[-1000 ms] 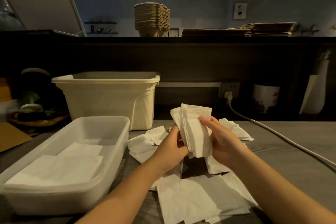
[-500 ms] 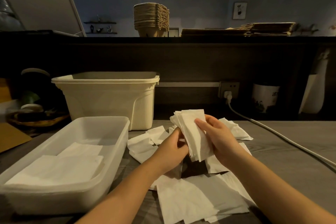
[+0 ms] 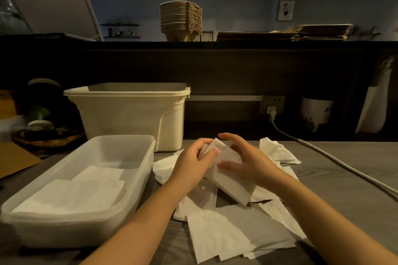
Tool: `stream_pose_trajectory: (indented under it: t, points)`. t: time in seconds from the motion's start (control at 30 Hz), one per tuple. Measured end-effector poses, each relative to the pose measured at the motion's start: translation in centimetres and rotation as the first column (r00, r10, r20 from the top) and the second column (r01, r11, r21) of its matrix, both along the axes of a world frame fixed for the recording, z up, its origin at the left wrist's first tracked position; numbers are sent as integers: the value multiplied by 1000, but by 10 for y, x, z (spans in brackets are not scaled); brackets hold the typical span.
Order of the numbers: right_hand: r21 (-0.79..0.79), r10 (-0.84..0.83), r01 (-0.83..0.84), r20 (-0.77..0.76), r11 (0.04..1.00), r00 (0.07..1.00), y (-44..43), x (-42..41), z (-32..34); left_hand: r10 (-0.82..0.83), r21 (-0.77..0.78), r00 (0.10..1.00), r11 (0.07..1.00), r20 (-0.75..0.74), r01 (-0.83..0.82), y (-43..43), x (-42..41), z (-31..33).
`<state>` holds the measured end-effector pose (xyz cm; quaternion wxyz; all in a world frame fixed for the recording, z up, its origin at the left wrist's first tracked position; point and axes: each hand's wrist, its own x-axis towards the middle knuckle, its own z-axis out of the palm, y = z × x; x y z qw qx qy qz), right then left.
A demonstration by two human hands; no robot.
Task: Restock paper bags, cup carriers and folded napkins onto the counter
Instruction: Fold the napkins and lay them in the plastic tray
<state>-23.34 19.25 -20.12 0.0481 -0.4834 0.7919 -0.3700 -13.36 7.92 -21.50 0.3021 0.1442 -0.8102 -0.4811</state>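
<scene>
Now, it's the napkin step:
- Left hand (image 3: pixel 191 162) pinches the napkin bundle (image 3: pixel 231 183) at its top; right hand (image 3: pixel 249 163) clasps its middle, above the loose napkins (image 3: pixel 224 234).
- Next, I'd guess: square it, then lay it in the clear tray (image 3: pixel 150 146).

head cam | faces forward-down | close over grey table (image 3: pixel 323 178) | single view
</scene>
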Motion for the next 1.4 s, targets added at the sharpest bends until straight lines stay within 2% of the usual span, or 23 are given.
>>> stream_pose_trajectory:
  t: [0.1,0.2,0.27,0.37,0.47,0.53,0.63,0.77,0.9,1.03,1.17,1.3,1.4]
  points:
    - [48,-66,63,58,997,996,1,-6,2,52,76,993,996,-105,-44,-4,-1,1]
    - [14,-105,105,49,994,993,5,-8,4,124,74,986,991,-110,-116,-8,-2,-1]
    - [27,-97,98,-40,995,994,6,-5,5,129,80,989,989,-73,-123,-9,-3,-4]
    - [133,-63,92,-209,987,976,5,1,2,77,151,997,986,-23,-72,-8,-4,-7]
    - [213,11,34,-209,977,978,8,4,2,49,165,999,985,-11,-47,-6,-3,-7]
    - [202,59,-16,-209,979,976,10,6,4,53,171,998,984,-30,-47,-6,-4,-8]
    - [179,74,-19,-301,984,951,11,8,7,54,187,998,981,-41,-45,-5,-5,-9]
    - [142,38,15,-366,990,930,10,4,8,78,269,994,962,-73,-55,-7,-6,-8]
    - [125,-21,79,-410,989,912,11,1,11,29,248,996,969,-90,-6,-5,-7,-6]
    - [110,-31,71,-334,991,942,11,2,13,50,313,997,949,-62,-28,-9,-8,-7]
    - [182,-4,53,-261,982,965,11,3,9,75,392,995,919,-62,-44,-15,-6,-5]
    - [118,-43,71,-228,990,973,10,-3,6,29,288,1000,957,4,-29,-15,-5,-7]
    - [-13,-70,69,-77,998,995,11,-7,6,-51,200,996,979,68,37,-11,-4,-8]
